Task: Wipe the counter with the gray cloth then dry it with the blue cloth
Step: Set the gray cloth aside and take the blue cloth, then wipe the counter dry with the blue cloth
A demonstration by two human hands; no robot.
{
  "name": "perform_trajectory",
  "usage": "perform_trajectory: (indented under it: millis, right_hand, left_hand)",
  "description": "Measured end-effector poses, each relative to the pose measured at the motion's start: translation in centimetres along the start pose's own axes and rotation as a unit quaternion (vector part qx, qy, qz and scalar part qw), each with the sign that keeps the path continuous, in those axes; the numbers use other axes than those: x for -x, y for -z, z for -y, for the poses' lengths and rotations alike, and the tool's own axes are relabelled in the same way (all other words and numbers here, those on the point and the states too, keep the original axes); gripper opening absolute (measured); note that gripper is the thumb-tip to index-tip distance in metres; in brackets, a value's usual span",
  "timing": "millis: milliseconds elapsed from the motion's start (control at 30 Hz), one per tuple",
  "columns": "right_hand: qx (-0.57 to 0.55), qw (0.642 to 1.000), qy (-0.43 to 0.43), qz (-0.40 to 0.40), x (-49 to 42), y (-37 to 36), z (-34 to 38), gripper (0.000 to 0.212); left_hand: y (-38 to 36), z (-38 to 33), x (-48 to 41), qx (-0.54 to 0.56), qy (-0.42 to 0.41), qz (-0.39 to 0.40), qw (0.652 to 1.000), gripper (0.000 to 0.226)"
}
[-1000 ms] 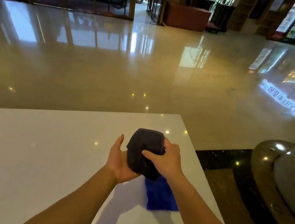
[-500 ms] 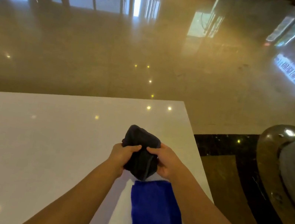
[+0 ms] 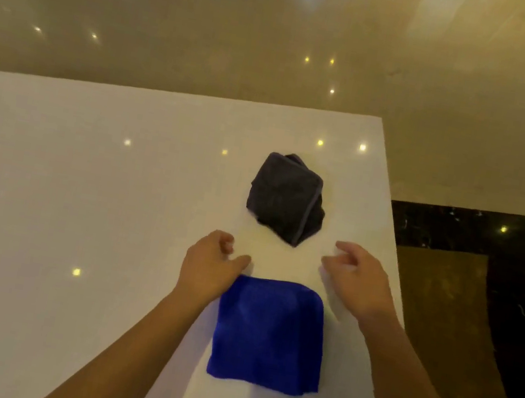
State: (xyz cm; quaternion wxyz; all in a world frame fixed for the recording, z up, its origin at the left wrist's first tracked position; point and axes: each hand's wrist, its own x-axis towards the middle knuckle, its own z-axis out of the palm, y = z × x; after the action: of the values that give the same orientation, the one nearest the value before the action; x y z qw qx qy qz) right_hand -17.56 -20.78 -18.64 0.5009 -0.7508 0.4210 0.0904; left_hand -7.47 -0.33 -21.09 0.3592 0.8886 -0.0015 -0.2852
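The gray cloth (image 3: 285, 199), held bunched between both hands half a second ago, is now being left on the white counter (image 3: 63, 200), folded into a loose lump near the far right corner; nothing is being gripped any more. To the left, the left hand (image 3: 208, 268) is being held empty, fingers curled loosely, its thumb just beside the near cloth's top edge. In the middle, the blue cloth (image 3: 269, 335) is lying flat and square, nearer the body than the gray one and clear of it. To the right, the right hand (image 3: 356, 282) is being held open and empty, fingers half bent. A release is suggested, so either the folding is finished before wiping or the blue cloth is being turned to; which cannot be told. Whether the counter is wet is being masked by glare and blur, and the counter's left and near parts are being cut off.
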Motion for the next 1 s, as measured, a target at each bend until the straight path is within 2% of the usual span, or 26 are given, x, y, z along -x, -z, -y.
perform_trajectory:
  millis: [67, 133, 167, 200, 267, 300, 433, 600, 700, 767, 833, 867, 933, 1000]
  right_hand:
    - [0.110, 0.991, -0.040, 0.058, 4.1, -2.4, -2.8, 0.064]
    - [0.127, 0.991, -0.011, 0.044, 7.1, -5.1, -4.5, 0.070]
    - [0.116, 0.993, -0.003, 0.032, 8.1, -6.1, -4.9, 0.067]
    - [0.093, 0.995, -0.003, 0.022, 8.8, -7.0, -5.1, 0.058]
    - [0.043, 0.999, -0.003, 0.003, 9.4, -7.9, -4.6, 0.026]
    - [0.026, 1.000, 0.008, -0.001, 9.8, -8.2, -4.1, 0.020]
    - [0.031, 0.996, 0.082, 0.016, 12.6, -10.2, -1.0, 0.023]
    - [-0.009, 0.994, 0.085, 0.066, 15.9, -16.0, 4.0, 0.036]
    - [-0.019, 0.993, 0.097, 0.072, 17.1, -20.6, 6.9, 0.049]
    - [0.086, 0.988, 0.127, 0.030, 17.6, -23.5, 7.6, 0.065]
    - [0.211, 0.959, 0.186, -0.017, 18.1, -26.4, 7.5, 0.079]
    - [0.249, 0.941, 0.231, -0.008, 18.1, -27.8, 7.4, 0.081]
    - [0.348, 0.881, 0.318, 0.045, 17.7, -31.3, 6.9, 0.079]
    - [0.447, 0.817, 0.350, 0.098, 16.2, -33.0, 6.3, 0.078]
  left_hand:
    - [-0.3, 2.0, 3.1, -0.089, 0.003, 0.012, 0.996, 0.044]
    - [-1.2, 3.1, 5.6, -0.120, -0.009, 0.013, 0.993, 0.044]
    - [-1.7, 3.3, 6.6, -0.126, -0.013, 0.015, 0.992, 0.039]
    - [-2.1, 3.4, 7.2, -0.126, -0.018, 0.014, 0.992, 0.032]
    - [-2.2, 3.4, 7.9, -0.091, -0.028, 0.014, 0.995, 0.019]
    - [-1.9, 3.5, 8.2, -0.057, -0.026, 0.019, 0.998, 0.019]
    - [1.9, 5.6, 10.1, 0.117, 0.016, 0.059, 0.991, 0.019]
    - [11.7, 12.7, 11.6, 0.241, 0.006, -0.043, 0.970, 0.013]
    - [17.0, 16.6, 10.9, 0.240, -0.013, -0.052, 0.969, 0.022]
    - [19.2, 18.9, 10.0, 0.180, -0.012, -0.041, 0.983, 0.036]
    - [21.5, 21.5, 9.1, 0.073, -0.002, -0.060, 0.996, 0.054]
    - [22.6, 23.0, 8.8, 0.026, -0.004, -0.087, 0.996, 0.060]
    - [24.6, 26.6, 8.3, -0.068, -0.003, -0.154, 0.986, 0.069]
    - [25.5, 29.9, 8.1, -0.185, 0.025, -0.198, 0.962, 0.079]
